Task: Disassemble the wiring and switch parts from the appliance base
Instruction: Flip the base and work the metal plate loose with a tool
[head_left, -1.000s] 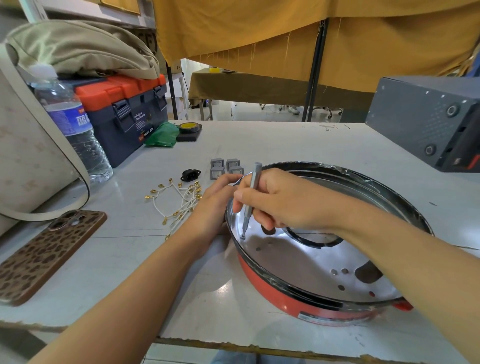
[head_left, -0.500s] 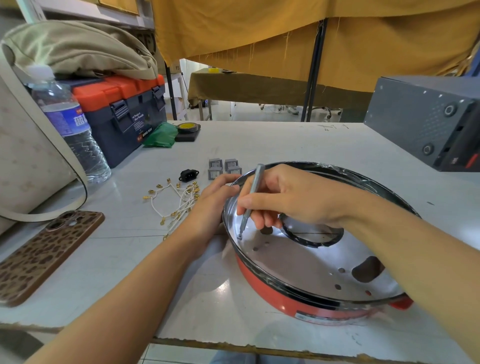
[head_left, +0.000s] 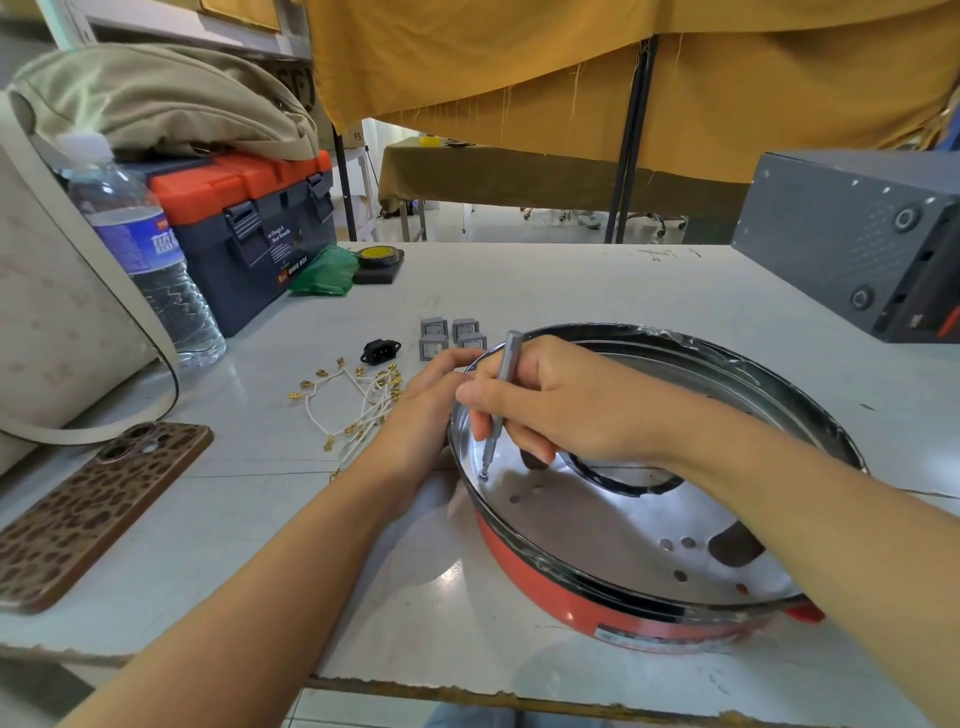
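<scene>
The right hand (head_left: 566, 410) grips a grey screwdriver (head_left: 500, 402), now steeper than a second ago, tip on a screw inside the red appliance base (head_left: 582, 597) on the white table (head_left: 519, 291). The left hand (head_left: 426, 410) steadies the rim, apparently uncurled.

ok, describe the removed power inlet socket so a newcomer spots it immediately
Start at the red appliance base and look left across the table, beyond the white wires. The power inlet socket lies left of four grey switches; it alone is black, with mounting ears.
</scene>
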